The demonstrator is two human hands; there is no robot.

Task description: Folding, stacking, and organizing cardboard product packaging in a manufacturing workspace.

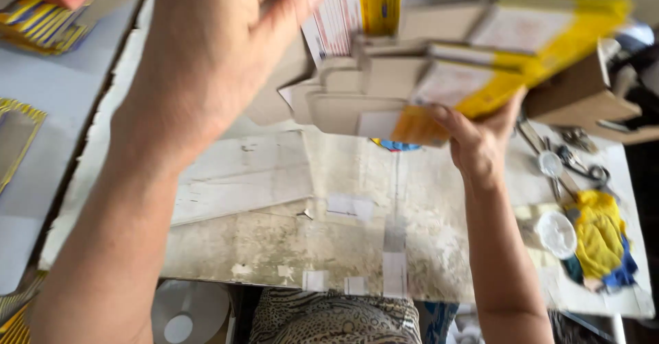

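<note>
Both my hands are raised over a worn, stained tabletop [329,234]. My left hand [206,49] is close to the camera and grips the left end of a bunch of flat, unfolded cardboard cartons [384,83], brown inside with yellow and white print. My right hand [480,141] holds the same bunch from below at its right side. The cartons are blurred and fanned out, and they hide the far part of the table.
Yellow and blue cloth [600,238] lies at the right with a white lid [556,234] and scissors [583,165]. Brown cardboard boxes [583,97] stand at the back right. Printed yellow flat sheets [41,25] lie on a grey surface at the left.
</note>
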